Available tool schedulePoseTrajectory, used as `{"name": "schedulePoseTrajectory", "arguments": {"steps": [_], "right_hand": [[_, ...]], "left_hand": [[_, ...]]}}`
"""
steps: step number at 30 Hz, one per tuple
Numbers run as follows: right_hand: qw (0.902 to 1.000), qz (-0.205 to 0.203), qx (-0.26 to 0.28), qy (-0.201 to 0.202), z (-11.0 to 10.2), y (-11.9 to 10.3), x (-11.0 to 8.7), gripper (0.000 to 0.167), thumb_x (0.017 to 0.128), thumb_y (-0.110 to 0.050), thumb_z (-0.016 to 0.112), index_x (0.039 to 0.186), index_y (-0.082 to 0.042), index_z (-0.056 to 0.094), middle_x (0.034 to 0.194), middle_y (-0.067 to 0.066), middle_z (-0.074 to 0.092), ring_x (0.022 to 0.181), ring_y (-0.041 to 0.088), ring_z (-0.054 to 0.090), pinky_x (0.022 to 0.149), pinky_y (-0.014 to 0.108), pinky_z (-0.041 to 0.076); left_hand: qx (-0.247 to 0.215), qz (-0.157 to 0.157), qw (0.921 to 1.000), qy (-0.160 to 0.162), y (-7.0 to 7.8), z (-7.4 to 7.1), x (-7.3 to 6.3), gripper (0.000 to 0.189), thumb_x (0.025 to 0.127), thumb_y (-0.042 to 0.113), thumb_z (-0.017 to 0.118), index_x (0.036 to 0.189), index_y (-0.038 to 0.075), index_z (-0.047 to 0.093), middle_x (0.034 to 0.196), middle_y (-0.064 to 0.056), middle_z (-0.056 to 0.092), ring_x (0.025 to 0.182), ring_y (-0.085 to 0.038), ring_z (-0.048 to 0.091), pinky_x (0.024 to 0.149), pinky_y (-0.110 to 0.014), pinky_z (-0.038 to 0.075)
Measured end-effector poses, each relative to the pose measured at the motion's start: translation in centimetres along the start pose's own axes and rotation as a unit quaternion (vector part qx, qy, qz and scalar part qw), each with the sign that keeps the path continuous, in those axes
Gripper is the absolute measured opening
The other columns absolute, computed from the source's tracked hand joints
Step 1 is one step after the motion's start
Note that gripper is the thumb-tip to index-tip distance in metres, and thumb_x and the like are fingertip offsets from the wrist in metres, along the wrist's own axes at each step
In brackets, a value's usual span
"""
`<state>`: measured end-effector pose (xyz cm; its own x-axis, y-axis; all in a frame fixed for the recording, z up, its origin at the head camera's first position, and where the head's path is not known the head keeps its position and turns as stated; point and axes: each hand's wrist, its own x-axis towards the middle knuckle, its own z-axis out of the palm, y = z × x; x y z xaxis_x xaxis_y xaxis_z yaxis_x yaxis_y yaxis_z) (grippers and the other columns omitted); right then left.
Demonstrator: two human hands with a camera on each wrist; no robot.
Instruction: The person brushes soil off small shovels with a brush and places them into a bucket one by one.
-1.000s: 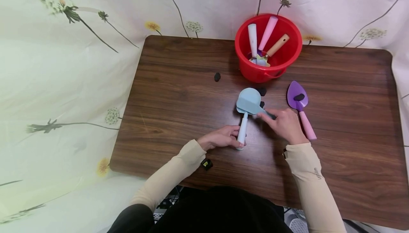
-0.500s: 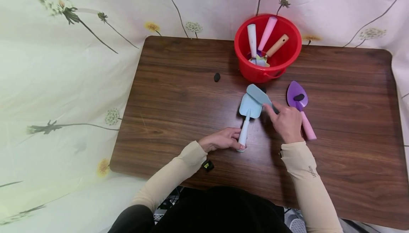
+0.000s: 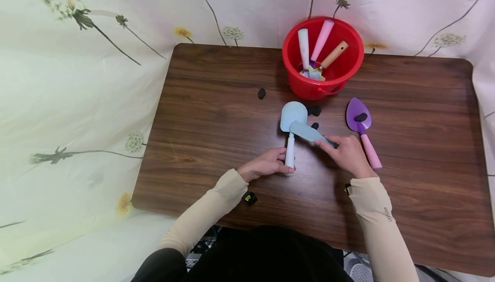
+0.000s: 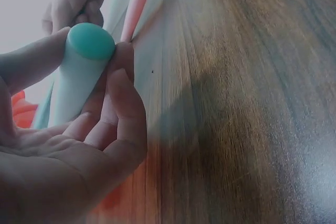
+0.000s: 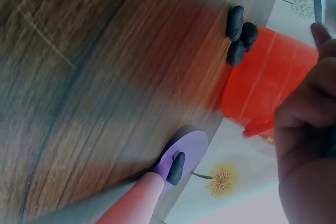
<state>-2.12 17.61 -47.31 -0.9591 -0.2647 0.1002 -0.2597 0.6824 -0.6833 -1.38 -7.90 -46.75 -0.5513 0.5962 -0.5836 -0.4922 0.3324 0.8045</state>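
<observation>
My left hand holds the white handle of a light blue hand trowel, its blade pointing away from me. Up close in the left wrist view, thumb and fingers pinch the handle near its teal end cap. From the right, my right hand grips a flat light blue spatula by its darker handle, forefinger stretched along it. The spatula's tip overlaps the lower edge of the trowel blade. In the right wrist view, my right hand shows at the right edge, most of the spatula out of frame.
A red bucket holding several handled tools stands at the back. Right of my hands lies a purple trowel with a black stone on it. More black stones lie before the bucket; another stone lies left.
The spatula swept up and right across the trowel blade, then came back down and left to its lower edge. The trowel tilted right, then swung back left; both grips stayed.
</observation>
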Motion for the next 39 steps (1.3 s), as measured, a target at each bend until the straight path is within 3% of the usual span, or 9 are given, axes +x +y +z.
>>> {"name": "schedulePoseTrajectory", "arguments": {"steps": [6, 11, 18, 22, 29, 33, 39], "right_hand": [[0.9990, 0.005, -0.039, 0.020, 0.1, 0.1, 0.3, 0.026, 0.081, -0.023, 0.078, 0.095, -0.002, 0.077, 0.075, 0.015, 0.074, 0.051, 0.017, 0.052, 0.047, 0.025, 0.039], [0.9972, 0.013, -0.067, 0.032, -0.2, 0.3, 0.6, 0.031, 0.081, -0.024, 0.078, 0.101, -0.002, 0.075, 0.066, 0.014, 0.070, 0.046, 0.019, 0.046, 0.041, 0.028, 0.033], [0.9893, 0.036, -0.105, 0.095, -0.5, 0.4, 0.8, 0.034, 0.083, -0.029, 0.076, 0.101, 0.000, 0.074, 0.064, 0.020, 0.067, 0.055, 0.037, 0.053, 0.050, 0.050, 0.043], [0.9926, 0.012, -0.065, 0.102, -0.2, 0.1, 0.8, 0.029, 0.084, -0.024, 0.076, 0.099, 0.001, 0.074, 0.067, 0.017, 0.069, 0.054, 0.030, 0.056, 0.052, 0.042, 0.046], [0.9975, -0.057, -0.010, 0.041, 0.7, -0.3, 0.7, 0.025, 0.078, -0.017, 0.080, 0.098, -0.003, 0.076, 0.084, 0.013, 0.075, 0.064, 0.022, 0.068, 0.056, 0.036, 0.053], [0.9979, -0.055, -0.013, 0.032, 0.7, -0.2, 0.7, 0.026, 0.078, -0.020, 0.080, 0.098, -0.004, 0.076, 0.083, 0.013, 0.075, 0.059, 0.022, 0.066, 0.052, 0.033, 0.050], [0.9962, -0.024, -0.062, 0.057, 0.4, -0.3, 0.9, 0.034, 0.077, -0.028, 0.081, 0.099, -0.003, 0.076, 0.076, 0.015, 0.073, 0.049, 0.023, 0.056, 0.045, 0.031, 0.042]], "left_hand": [[0.000, -0.006, 0.9999, -0.009, -0.1, -0.2, -0.2, 0.043, 0.086, 0.001, 0.068, 0.124, -0.005, 0.048, 0.111, -0.018, 0.067, 0.083, -0.008, 0.064, 0.077, -0.020, 0.049], [0.008, -0.014, 0.9997, -0.019, -0.4, -0.4, -0.5, 0.049, 0.086, 0.002, 0.068, 0.129, -0.006, 0.047, 0.112, -0.018, 0.067, 0.083, -0.008, 0.063, 0.078, -0.020, 0.048], [0.022, -0.020, 0.9988, -0.038, -0.8, -0.2, -0.7, 0.047, 0.086, 0.003, 0.069, 0.128, -0.006, 0.049, 0.108, -0.016, 0.068, 0.082, -0.008, 0.064, 0.078, -0.020, 0.049], [0.022, -0.021, 0.9989, -0.035, -0.7, 0.1, -0.6, 0.043, 0.086, 0.003, 0.068, 0.124, -0.004, 0.050, 0.105, -0.014, 0.068, 0.082, -0.008, 0.064, 0.077, -0.020, 0.050], [0.025, -0.019, 0.9990, -0.033, -0.7, 0.2, -0.2, 0.048, 0.085, 0.003, 0.070, 0.128, -0.004, 0.049, 0.107, -0.014, 0.068, 0.082, -0.009, 0.064, 0.076, -0.020, 0.050], [0.026, -0.009, 0.9984, -0.050, -0.7, 0.2, -0.3, 0.049, 0.085, 0.000, 0.069, 0.129, -0.004, 0.048, 0.110, -0.018, 0.067, 0.084, -0.010, 0.065, 0.078, -0.021, 0.051], [0.013, -0.002, 0.9975, -0.069, -0.6, 0.2, -0.5, 0.042, 0.085, -0.005, 0.067, 0.123, -0.008, 0.049, 0.109, -0.023, 0.068, 0.085, -0.010, 0.066, 0.078, -0.021, 0.051]]}}
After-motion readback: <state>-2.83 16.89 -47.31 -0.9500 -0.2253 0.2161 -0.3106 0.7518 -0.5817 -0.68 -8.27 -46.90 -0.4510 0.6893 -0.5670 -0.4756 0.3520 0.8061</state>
